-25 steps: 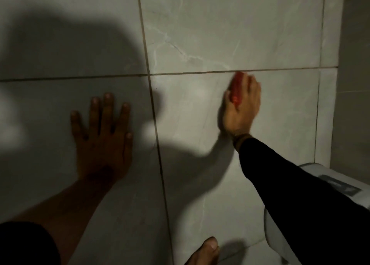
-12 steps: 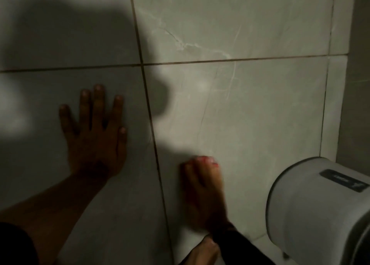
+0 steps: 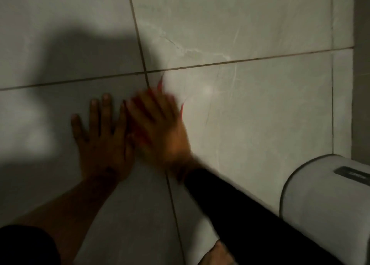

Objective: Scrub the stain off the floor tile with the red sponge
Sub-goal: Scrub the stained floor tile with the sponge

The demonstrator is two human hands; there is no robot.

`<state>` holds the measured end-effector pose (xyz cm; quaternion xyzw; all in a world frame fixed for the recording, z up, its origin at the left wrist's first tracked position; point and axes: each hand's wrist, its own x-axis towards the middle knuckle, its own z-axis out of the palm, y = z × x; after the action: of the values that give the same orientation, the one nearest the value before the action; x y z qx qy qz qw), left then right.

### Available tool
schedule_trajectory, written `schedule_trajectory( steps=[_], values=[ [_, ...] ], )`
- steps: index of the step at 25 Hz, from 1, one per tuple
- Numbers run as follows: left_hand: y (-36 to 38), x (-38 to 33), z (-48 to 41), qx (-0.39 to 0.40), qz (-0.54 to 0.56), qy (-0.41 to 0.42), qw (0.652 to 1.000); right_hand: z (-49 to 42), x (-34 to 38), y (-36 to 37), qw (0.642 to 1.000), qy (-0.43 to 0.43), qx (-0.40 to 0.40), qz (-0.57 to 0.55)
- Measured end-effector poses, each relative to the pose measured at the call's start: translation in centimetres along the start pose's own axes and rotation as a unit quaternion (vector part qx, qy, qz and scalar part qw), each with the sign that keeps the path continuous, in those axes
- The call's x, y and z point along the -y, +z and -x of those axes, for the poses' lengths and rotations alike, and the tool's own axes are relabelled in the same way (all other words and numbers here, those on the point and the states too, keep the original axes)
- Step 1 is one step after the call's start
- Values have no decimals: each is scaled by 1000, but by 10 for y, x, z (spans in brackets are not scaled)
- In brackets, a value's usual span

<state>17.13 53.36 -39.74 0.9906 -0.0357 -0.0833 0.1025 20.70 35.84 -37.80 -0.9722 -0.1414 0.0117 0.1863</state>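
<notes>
My right hand (image 3: 160, 128) is blurred with motion and pressed on the pale grey floor tile (image 3: 260, 108), right beside the grout cross. The red sponge (image 3: 140, 134) is under its palm; only red streaks show at the fingertips and along the hand's edges. My left hand (image 3: 100, 142) lies flat on the neighbouring tile, fingers spread, holding nothing, and almost touches my right hand. No stain can be made out in the dim light.
A white rounded appliance (image 3: 324, 200) with a dark label lies on the floor at the lower right, next to my black sleeve. A grey wall (image 3: 362, 84) runs up the right edge. A bare foot (image 3: 216, 254) shows at the bottom. Shadow covers the left tiles.
My right hand with the sponge swept from the far grout line back toward me, then forward and left to beside my left hand. My left hand stayed planted.
</notes>
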Motion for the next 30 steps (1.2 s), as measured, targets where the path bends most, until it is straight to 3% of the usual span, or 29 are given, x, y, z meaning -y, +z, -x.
schedule_trajectory(
  steps=[3, 5, 8, 11, 14, 16, 17, 18, 20, 22, 25, 27, 30],
  values=[
    [-2, -2, 1, 1, 2, 2, 1000, 140, 15, -21, 990, -18, 140, -10],
    [-1, -1, 2, 1, -3, 5, 1000, 164, -29, -36, 986, -2, 166, 14],
    [2, 0, 1, -3, -11, 14, 1000, 105, -97, -53, 983, 167, 62, 55],
    [-1, -3, 2, 3, -9, 1, 1000, 6, -117, -61, 955, 295, -17, 3],
    [-29, -11, 2, 60, -15, 10, 998, -7, -72, -58, 970, 234, 52, -39],
    [-60, -17, 1, 149, 3, -2, 989, 37, -30, -70, 965, 211, 110, -105],
    [-77, -24, 2, 207, 53, -28, 977, 64, -10, -82, 940, 245, 117, -204],
    [-93, -38, 6, 267, 115, -60, 955, 88, 9, -98, 883, 316, 113, -328],
    [-134, -86, 31, 368, 204, -104, 901, 127, 37, -149, 686, 467, 76, -552],
    [-180, -143, 64, 415, 296, -110, 853, 170, 52, -204, 542, 536, 4, -647],
    [-247, -236, 113, 464, 409, -123, 776, 228, 54, -305, 403, 579, -110, -700],
    [-279, -293, 132, 486, 411, -96, 765, 265, 40, -360, 340, 608, -198, -690],
    [-311, -396, 143, 495, 382, -16, 780, 323, 1, -435, 258, 596, -291, -702]
  ],
)
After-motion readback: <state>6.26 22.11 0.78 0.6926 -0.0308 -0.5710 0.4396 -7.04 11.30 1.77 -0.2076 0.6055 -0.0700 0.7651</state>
